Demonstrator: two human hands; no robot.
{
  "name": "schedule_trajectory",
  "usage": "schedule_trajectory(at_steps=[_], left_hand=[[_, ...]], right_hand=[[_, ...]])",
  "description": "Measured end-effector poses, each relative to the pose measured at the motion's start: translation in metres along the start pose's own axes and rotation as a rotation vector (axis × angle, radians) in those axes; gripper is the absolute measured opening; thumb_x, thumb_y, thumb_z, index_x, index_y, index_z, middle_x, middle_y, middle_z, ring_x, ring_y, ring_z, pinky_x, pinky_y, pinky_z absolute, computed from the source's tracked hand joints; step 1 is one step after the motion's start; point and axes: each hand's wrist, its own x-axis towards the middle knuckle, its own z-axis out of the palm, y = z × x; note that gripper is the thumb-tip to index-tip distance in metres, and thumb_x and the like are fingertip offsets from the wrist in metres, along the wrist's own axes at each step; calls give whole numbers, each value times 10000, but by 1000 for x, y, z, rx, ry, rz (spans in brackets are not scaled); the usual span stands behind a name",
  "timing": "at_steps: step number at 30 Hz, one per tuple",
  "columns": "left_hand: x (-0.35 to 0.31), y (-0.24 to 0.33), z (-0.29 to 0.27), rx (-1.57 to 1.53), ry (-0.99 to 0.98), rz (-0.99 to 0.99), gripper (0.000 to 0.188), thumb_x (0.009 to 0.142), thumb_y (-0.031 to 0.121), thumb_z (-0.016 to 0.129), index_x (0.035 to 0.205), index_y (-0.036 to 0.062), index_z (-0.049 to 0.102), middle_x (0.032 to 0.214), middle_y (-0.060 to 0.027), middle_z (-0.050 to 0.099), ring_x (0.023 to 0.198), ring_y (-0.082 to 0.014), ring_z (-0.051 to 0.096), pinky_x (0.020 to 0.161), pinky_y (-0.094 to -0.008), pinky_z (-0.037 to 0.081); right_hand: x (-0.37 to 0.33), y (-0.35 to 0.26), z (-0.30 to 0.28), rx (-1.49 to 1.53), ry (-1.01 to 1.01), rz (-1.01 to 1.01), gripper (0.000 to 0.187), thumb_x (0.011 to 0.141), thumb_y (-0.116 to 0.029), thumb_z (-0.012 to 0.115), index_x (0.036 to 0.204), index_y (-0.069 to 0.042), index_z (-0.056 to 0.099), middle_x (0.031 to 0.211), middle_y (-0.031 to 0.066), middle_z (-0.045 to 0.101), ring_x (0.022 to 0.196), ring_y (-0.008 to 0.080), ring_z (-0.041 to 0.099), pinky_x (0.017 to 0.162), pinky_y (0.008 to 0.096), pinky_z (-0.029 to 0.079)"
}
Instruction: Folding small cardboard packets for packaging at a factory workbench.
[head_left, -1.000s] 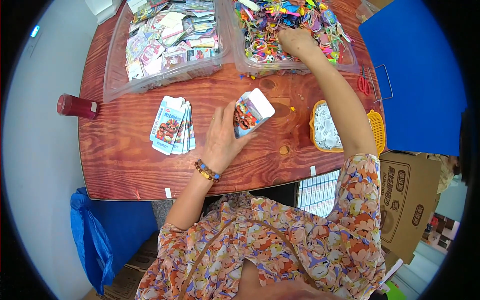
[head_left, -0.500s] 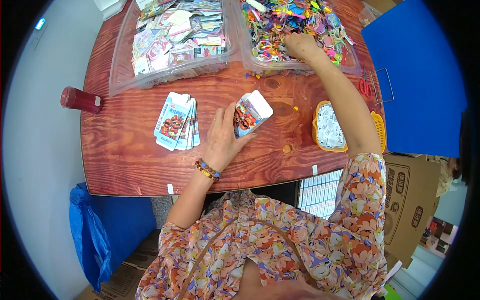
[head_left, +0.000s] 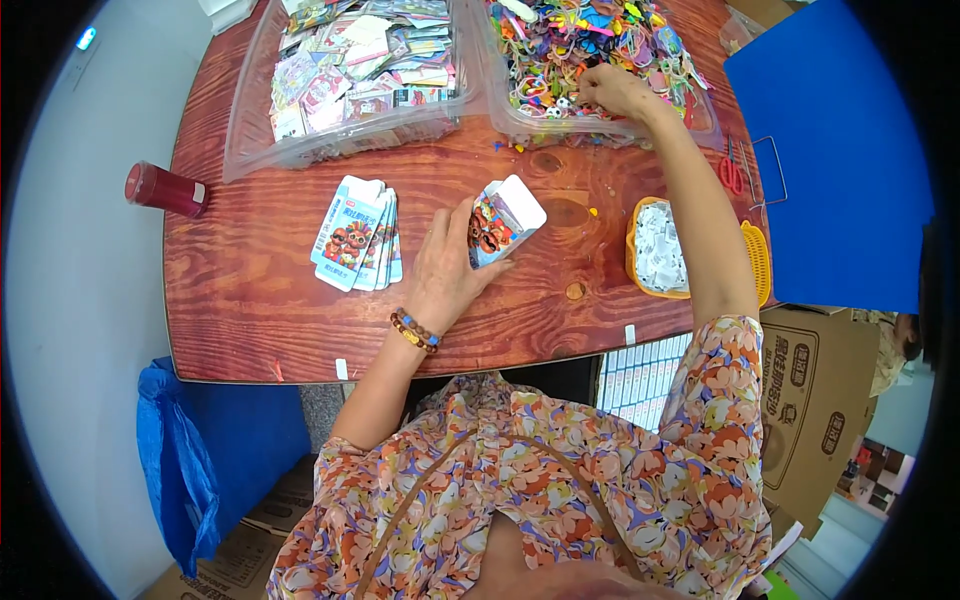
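Observation:
My left hand [head_left: 445,262] is wrapped round a small blue and white printed carton [head_left: 495,225], whose flaps stand up at its open end. Out at the far right, my right hand [head_left: 615,92] dips its bent fingertips among small colourful plastic trinkets [head_left: 545,60] heaped in a clear plastic bin [head_left: 560,128]. What those fingertips hold, if anything, is hidden among the pieces. Left of my left hand lies a fanned stack of flat cartons [head_left: 352,235] with the same print.
Another clear bin [head_left: 345,142] holds many small flat packets. A yellow basket [head_left: 632,250] of small white packets stands under my right forearm, near red-handled scissors [head_left: 731,175]. A dark red jar [head_left: 165,190] is at the left edge. Cardboard boxes [head_left: 820,400] stand right of the table.
My right hand has shifted slightly to the right within the trinket bin. The left hand keeps its grip on the carton, and the whole view has shifted a little.

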Motion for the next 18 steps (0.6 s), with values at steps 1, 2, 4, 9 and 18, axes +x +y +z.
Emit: schedule_trajectory(at_steps=[1,2,4,9,18], left_hand=[[-1,1,-1,1,2,0,835,677,221,863,1352,20,415,1085,-180,515,984,-379,585,801,-455,520],[-2,3,0,5,-12,-13,838,676,222,863,1354,20,413,1091,-180,515,989,-379,583,805,-453,521],[-3,6,1,9,-25,-22,840,676,222,864,1355,20,412,1098,-180,516,994,-379,582,810,-451,521],[-6,9,7,-25,-28,15,844,671,207,865,1356,14,411,1114,-186,519,1020,-381,576,831,-449,515],[-5,11,10,6,65,37,844,645,173,877,1341,16,426,1108,-185,521,1010,-388,573,827,-449,509]], right_hand=[[-3,3,-1,66,13,-35,240,873,-281,646,920,-50,692,853,110,698,817,247,661,735,395,502],[-8,7,0,172,56,-107,219,879,-261,647,907,-48,692,782,77,672,714,177,618,667,355,481],[-14,10,2,297,70,-92,191,891,-232,648,874,-42,668,725,39,631,646,132,575,594,315,456],[-29,10,1,521,205,-146,160,930,-190,636,923,-41,696,698,-17,614,561,60,546,490,245,415],[-97,-33,-11,760,78,-296,155,925,-198,652,954,-59,715,759,-35,631,556,23,505,485,194,383]])
